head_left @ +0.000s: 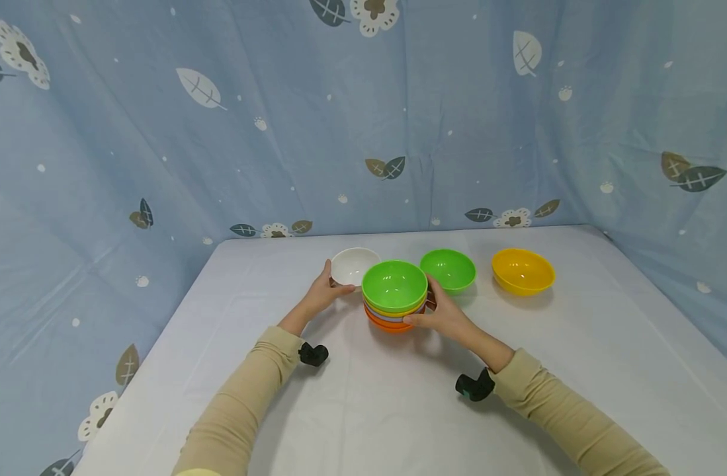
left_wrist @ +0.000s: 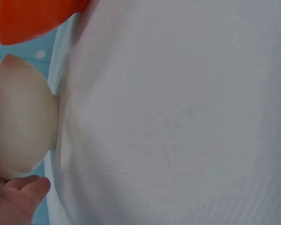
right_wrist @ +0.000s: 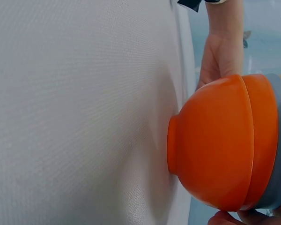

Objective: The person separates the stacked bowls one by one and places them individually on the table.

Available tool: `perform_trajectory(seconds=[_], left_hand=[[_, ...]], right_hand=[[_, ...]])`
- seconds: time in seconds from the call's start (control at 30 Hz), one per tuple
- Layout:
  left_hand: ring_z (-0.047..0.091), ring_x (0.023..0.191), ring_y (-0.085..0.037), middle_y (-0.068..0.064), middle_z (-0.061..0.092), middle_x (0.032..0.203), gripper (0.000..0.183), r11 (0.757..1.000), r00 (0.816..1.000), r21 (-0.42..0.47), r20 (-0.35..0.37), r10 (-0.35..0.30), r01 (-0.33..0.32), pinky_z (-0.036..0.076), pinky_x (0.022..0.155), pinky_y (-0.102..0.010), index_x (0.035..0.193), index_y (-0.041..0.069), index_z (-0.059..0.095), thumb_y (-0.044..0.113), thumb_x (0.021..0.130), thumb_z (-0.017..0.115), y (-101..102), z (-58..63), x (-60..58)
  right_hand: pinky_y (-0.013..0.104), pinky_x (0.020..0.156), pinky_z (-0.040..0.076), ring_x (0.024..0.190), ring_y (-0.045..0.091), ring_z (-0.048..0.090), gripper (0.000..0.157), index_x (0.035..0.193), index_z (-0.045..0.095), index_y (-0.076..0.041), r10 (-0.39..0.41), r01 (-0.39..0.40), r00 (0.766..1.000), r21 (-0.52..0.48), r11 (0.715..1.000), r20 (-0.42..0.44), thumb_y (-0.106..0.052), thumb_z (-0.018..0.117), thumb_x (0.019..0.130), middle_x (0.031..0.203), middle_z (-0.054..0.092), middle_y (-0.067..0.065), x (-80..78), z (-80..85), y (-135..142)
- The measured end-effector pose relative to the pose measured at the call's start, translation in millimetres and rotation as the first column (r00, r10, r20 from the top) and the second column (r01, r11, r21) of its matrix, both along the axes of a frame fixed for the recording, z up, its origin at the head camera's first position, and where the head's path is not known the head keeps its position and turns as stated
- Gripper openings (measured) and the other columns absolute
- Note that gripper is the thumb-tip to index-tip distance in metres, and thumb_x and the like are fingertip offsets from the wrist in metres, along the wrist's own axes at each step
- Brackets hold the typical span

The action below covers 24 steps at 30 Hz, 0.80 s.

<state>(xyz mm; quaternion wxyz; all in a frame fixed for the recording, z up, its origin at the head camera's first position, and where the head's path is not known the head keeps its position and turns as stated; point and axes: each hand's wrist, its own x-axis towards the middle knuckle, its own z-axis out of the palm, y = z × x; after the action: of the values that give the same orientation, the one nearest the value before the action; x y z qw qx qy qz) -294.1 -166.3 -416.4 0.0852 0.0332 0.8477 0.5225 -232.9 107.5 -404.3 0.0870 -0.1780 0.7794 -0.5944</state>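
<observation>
My left hand (head_left: 323,292) holds the white bowl (head_left: 352,264) by its left side, with the thumb across the near side; in the left wrist view the bowl's foot (left_wrist: 55,123) is at the white cloth. Right beside it is a stack of nested bowls, with a green bowl (head_left: 394,284) on top and yellow, grey and orange ones under it. My right hand (head_left: 449,318) grips this stack from the right, thumb along the near side. The lowest orange bowl (right_wrist: 215,145) stands close over the cloth in the right wrist view. The far fingers are partly hidden.
Another green bowl (head_left: 449,270) sits just behind the right hand, and a yellow-orange bowl (head_left: 522,272) stands farther right. White cloth (head_left: 387,410) covers the table. A blue patterned curtain (head_left: 315,132) hangs along its back and sides.
</observation>
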Motion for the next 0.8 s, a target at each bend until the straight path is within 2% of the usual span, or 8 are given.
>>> perform_trajectory(seconds=[0.23, 0.5, 0.8], left_hand=[[0.012, 0.138, -0.034, -0.02, 0.004, 0.152, 0.096, 0.999, 1.0, -0.039, -0.013, 0.015, -0.015, 0.018, 0.11, -0.046, 0.145, 0.001, -0.006, 0.024, 0.085, 0.065, 1, 1.8, 0.8], [0.009, 0.139, -0.033, -0.018, 0.004, 0.152, 0.102, 0.997, 0.999, -0.061, 0.005, 0.045, -0.045, 0.017, 0.11, -0.047, 0.146, 0.005, -0.006, 0.032, 0.082, 0.069, -1, -0.3, 3.4], [0.008, 0.14, -0.031, -0.014, 0.008, 0.153, 0.105, 0.996, 0.997, -0.08, -0.058, 0.044, -0.049, 0.016, 0.11, -0.048, 0.147, 0.006, -0.002, 0.041, 0.078, 0.07, -8, 5.4, 18.3]], right_hand=[[0.047, 0.108, 0.024, 0.132, 0.037, 0.028, 0.103, 0.146, 0.006, -0.002, -0.001, 0.001, 1.0, 0.0, 1.0, 0.002, -0.019, 0.077, 0.074, 0.146, 0.021, 0.021, -0.4, -0.2, 0], [0.047, 0.108, 0.024, 0.132, 0.038, 0.028, 0.104, 0.146, 0.005, -0.001, 0.0, 0.0, 1.0, -0.002, 1.0, 0.002, -0.018, 0.077, 0.073, 0.146, 0.021, 0.023, 0.5, -0.1, -1], [0.047, 0.108, 0.024, 0.132, 0.038, 0.027, 0.106, 0.146, 0.002, -0.001, 0.005, -0.005, 1.0, 0.01, 1.0, -0.001, -0.022, 0.077, 0.074, 0.147, 0.019, 0.022, 0.5, -0.4, 2]])
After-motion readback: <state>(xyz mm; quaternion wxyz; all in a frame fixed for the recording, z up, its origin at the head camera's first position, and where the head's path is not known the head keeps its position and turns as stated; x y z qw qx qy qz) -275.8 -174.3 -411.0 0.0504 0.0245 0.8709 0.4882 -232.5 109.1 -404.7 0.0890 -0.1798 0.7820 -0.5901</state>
